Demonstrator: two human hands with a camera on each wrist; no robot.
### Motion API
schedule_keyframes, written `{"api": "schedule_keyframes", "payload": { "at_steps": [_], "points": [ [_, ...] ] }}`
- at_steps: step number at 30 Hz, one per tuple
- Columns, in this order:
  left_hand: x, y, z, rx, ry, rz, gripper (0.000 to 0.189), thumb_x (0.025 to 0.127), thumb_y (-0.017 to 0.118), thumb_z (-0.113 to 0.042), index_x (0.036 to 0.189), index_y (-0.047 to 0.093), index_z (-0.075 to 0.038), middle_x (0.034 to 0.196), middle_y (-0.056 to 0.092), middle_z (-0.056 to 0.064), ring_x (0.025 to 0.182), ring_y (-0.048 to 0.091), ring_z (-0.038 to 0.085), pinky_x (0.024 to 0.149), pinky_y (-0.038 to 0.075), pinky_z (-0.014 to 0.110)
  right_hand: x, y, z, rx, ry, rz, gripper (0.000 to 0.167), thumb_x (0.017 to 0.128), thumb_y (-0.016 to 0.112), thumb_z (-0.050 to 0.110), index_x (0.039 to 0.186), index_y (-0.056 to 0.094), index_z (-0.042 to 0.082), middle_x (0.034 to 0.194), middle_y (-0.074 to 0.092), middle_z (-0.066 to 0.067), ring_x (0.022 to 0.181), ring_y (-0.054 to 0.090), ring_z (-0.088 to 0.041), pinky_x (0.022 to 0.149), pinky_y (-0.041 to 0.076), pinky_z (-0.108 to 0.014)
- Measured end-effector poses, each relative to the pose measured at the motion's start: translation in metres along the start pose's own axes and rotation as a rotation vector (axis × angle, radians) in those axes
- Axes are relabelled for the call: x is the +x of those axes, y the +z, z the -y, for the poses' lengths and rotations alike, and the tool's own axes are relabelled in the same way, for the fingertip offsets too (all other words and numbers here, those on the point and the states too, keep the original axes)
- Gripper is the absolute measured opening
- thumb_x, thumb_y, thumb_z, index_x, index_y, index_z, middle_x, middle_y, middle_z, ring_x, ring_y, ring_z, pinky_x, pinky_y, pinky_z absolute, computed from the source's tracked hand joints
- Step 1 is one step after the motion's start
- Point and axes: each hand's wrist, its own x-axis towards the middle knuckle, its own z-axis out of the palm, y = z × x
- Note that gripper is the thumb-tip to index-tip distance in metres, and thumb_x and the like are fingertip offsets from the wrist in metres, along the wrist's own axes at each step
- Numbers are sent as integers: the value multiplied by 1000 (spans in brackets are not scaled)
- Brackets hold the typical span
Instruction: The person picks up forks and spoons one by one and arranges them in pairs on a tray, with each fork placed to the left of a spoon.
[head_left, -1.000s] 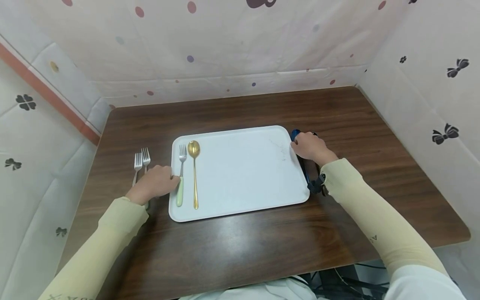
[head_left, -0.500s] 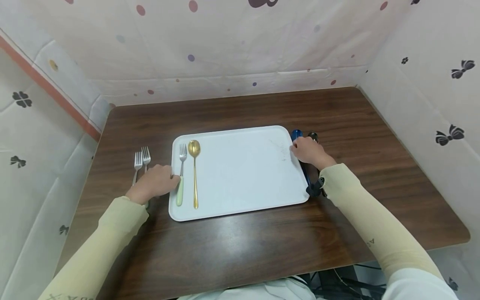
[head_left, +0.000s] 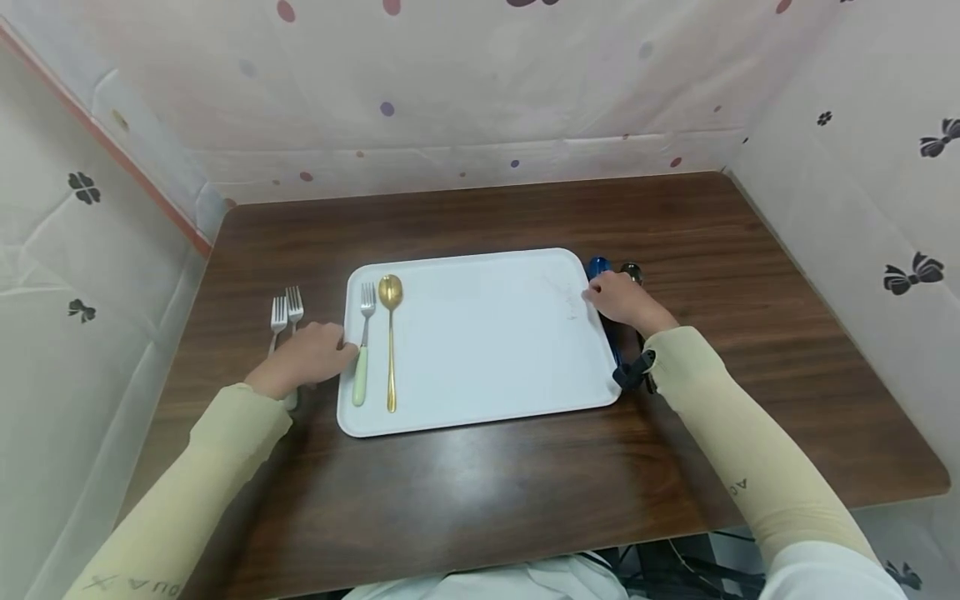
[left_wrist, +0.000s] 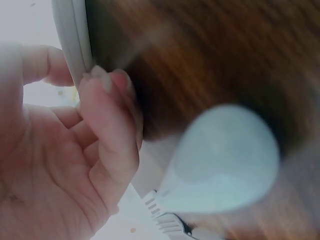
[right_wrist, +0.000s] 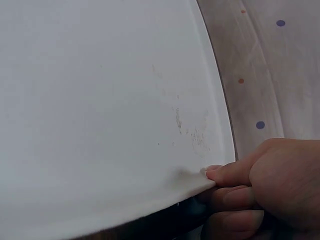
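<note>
White tray [head_left: 487, 333] on the table [head_left: 450, 517], unmoved since a second earlier; left hand [head_left: 306, 358] pinches its left rim, right hand [head_left: 630, 302] its right, now exposing more of a black handle [head_left: 632, 271].

Tray [head_left: 487, 350]: is showing white, mid-frame.
Spoon [head_left: 391, 342]: is shining gold, left of middle.
Tray fork [head_left: 361, 371]: is showing silver above, pale green below.
Table [head_left: 450, 517]: is showing dark brown streaks.
Back wall [head_left: 465, 83]: is wearing pink and purple dots, at top.
Right wall [head_left: 832, 208]: is wearing black bows.
Sleeves [head_left: 750, 442]: are looking pale yellow, bottom corners.
</note>
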Motion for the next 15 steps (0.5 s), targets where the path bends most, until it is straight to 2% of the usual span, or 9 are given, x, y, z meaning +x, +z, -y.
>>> {"api": "schedule_keyframes", "payload": {
  "at_steps": [4,7,9,13,15],
  "points": [
    [-4,-6,-2,13,15,13,25,98,46,-23,86,56,-4,68,52,8,56,51,21,51,44,34,0,-1,-3,14,-11,4,30,107,47,18,101,66,-4,71,45,-9,70,47,-25,67,38,-37],
    [-7,-11,-4,48,41,-1,29,101,44,-23,85,57,-3,67,52,7,57,50,21,52,43,35,-2,-3,-3,24,-10,10,30,107,46,18,93,64,-2,69,43,-8,66,45,-23,65,37,-36],
    [-9,-15,-5,72,46,-17,33,104,42,-23,90,61,1,68,53,8,59,52,22,56,45,38,-3,-5,-4,31,-8,17,30,107,47,18,91,63,-1,68,42,-7,65,43,-22,64,36,-36],
    [-19,-26,0,92,46,-47,37,105,43,-22,111,61,9,83,60,16,74,57,28,69,49,47,-7,-8,-3,46,-9,33,29,107,46,18,92,61,-1,67,42,-7,63,42,-21,64,36,-36],
    [-25,-32,4,85,41,-55,33,105,44,-22,107,62,7,82,60,14,72,57,27,66,49,46,-8,-9,-3,53,-10,38,29,107,46,19,93,61,-1,67,42,-7,64,43,-22,65,36,-36]
  ]
}}
